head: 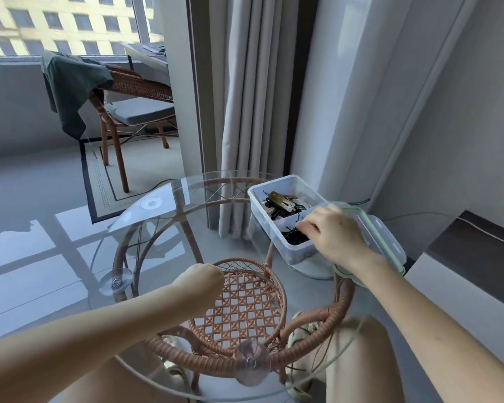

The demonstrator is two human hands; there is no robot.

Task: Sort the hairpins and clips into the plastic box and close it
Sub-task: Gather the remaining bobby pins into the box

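Observation:
A clear plastic box (296, 251) with two compartments stands at the right edge of the round glass table (163, 216). Its far compartment holds gold and dark clips (281, 202); the near one holds black hairpins (294, 237). My right hand (336, 234) hovers over the near compartment, fingertips bent down at the hairpins; whether it pinches one is hidden. The green-rimmed lid (386, 242) lies under and behind that hand, right of the box. My left hand (202, 283) is curled into a fist over the table's middle, its fingers turned away from me.
Under the glass are a rattan frame and a woven lower shelf (245, 306). Suction pads (115, 282) sit beneath the glass. A curtain (245, 112) and a white unit stand behind the box. A rattan chair (128, 112) with a dark cloth stands far left. My knees show below.

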